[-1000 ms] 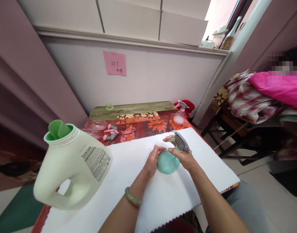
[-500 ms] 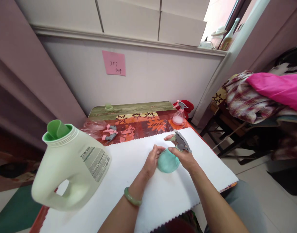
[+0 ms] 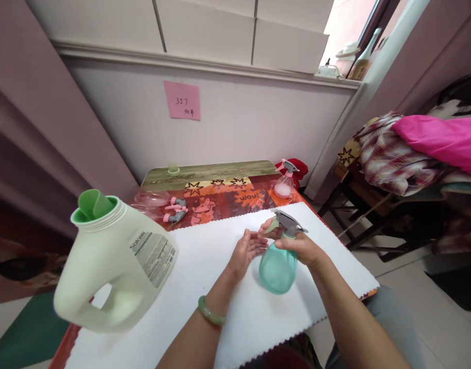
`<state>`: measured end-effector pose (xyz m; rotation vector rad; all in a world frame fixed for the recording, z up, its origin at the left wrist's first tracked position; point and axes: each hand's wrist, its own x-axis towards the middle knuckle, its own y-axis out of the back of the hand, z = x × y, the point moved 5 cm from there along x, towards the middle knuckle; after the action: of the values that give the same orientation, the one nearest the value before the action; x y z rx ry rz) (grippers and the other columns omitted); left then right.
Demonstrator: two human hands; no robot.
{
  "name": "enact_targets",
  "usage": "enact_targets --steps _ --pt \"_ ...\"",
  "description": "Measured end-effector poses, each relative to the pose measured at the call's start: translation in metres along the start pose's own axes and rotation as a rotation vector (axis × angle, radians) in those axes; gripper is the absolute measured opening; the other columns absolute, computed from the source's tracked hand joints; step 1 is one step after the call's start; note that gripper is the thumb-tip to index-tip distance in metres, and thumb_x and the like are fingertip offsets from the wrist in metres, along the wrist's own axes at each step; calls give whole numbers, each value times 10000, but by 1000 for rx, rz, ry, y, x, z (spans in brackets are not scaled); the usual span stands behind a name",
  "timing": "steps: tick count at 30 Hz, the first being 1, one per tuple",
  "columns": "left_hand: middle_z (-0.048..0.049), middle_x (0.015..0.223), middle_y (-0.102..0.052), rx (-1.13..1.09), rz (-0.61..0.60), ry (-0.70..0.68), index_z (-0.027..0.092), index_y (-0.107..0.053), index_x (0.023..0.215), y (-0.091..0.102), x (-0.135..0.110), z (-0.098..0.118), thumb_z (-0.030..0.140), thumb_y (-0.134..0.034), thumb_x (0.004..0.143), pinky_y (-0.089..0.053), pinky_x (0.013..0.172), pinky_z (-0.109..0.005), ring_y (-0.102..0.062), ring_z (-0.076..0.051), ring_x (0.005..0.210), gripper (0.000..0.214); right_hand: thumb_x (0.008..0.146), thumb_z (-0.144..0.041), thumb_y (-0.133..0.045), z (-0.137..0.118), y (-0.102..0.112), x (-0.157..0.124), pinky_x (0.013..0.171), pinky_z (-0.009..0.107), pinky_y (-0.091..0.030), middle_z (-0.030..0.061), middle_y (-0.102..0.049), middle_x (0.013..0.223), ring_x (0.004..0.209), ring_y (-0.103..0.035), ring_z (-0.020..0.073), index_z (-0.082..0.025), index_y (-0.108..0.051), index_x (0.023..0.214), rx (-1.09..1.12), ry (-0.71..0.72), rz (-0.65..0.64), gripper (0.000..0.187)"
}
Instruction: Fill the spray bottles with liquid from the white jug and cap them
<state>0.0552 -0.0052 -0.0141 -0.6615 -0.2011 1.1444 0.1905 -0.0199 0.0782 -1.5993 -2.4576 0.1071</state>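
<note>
A teal spray bottle (image 3: 278,269) with a grey spray head and pale green trigger is gripped at its neck by my right hand (image 3: 302,247). The bottle leans slightly, above or on the white cloth (image 3: 197,266); I cannot tell whether its base touches. My left hand (image 3: 246,251) is just left of the bottle, fingers stretched out and apart from it. A jade-green bangle (image 3: 211,311) circles my left wrist. At the left stands a large pale green jug (image 3: 116,266) with a handle, a label and a green spout in its uncapped mouth.
A pink spray bottle (image 3: 283,185) stands at the back right corner of the table. Two more pink sprayers (image 3: 175,211) lie at the back left. A small green cap (image 3: 173,170) sits near the wall. Clothes (image 3: 385,159) are piled at the right.
The spray bottle has moved right and toward me, turning more upright in my right hand. My left hand has come off the bottle and its fingers have opened.
</note>
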Motion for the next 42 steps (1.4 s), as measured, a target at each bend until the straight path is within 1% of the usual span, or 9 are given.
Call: enact_targets --steps 3,6,11,15,20,25,29,35,42 --pt "-145 1017 -717 0 -18 -23 152 -637 997 -2 0 -1 731 -499 865 -501 879 -406 -683 -255 941 610 678 -427 -843 -1 -2 -3 998 508 -504 106 -726 1077 1131 -666 327 -220 -694 1098 141 -103 -125 491" --pt "-144 1008 -714 121 48 -179 147 -651 985 2 0 7 669 -486 907 -532 835 -437 -690 -272 928 554 669 -447 -841 1 -6 -3 985 502 -505 111 -723 1081 1104 -676 328 -210 -695 1085 172 -119 -167 501" --pt "-108 1318 -619 308 224 -550 214 -679 1145 2 -16 53 532 -530 946 -410 1082 -433 -537 -270 1278 404 770 -350 -795 -1 -4 5 974 472 -500 77 -695 1164 1087 -676 277 -270 -676 1144 -65 -46 2 401" --pt "-45 1569 -407 527 232 -773 311 -597 1359 -28 -39 91 463 -355 1032 -277 1194 -461 -313 -251 1480 434 781 -323 -789 -14 -7 13 984 474 -494 53 -687 1169 1092 -659 266 -288 -680 1110 -177 43 119 349" --pt "-56 1602 -348 598 177 -701 294 -566 1391 -59 -45 91 517 -333 1026 -277 1212 -453 -313 -251 1486 487 788 -293 -764 -19 -16 16 984 464 -495 57 -703 1138 1109 -645 270 -261 -684 1111 -252 105 126 334" --pt "-73 1599 -349 573 197 -612 247 -620 1297 -62 -41 82 580 -350 1003 -342 1180 -424 -418 -256 1420 520 779 -263 -744 -23 -22 13 993 466 -488 72 -717 1131 1095 -648 272 -230 -691 1143 -253 125 88 369" --pt "-74 1587 -384 486 186 -554 281 -492 1442 -67 -45 86 588 -363 998 -369 1152 -419 -429 -266 1418 555 773 -246 -740 -29 -24 12 974 459 -496 66 -720 1117 1096 -648 273 -238 -697 1127 -235 146 65 357" --pt "-52 1546 -449 579 213 -618 273 -617 1318 -76 -58 98 585 -328 1005 -305 1187 -450 -380 -270 1443 528 764 -249 -751 -29 -21 13 976 465 -500 56 -714 1099 1105 -651 275 -249 -696 1104 -191 145 82 344" --pt "-47 1568 -429 571 177 -635 299 -562 1395 -82 -56 93 559 -352 1008 -325 1169 -454 -414 -272 1419 511 755 -237 -736 -27 -16 10 962 457 -502 57 -711 1072 1093 -652 275 -235 -691 1069 -187 133 74 318"
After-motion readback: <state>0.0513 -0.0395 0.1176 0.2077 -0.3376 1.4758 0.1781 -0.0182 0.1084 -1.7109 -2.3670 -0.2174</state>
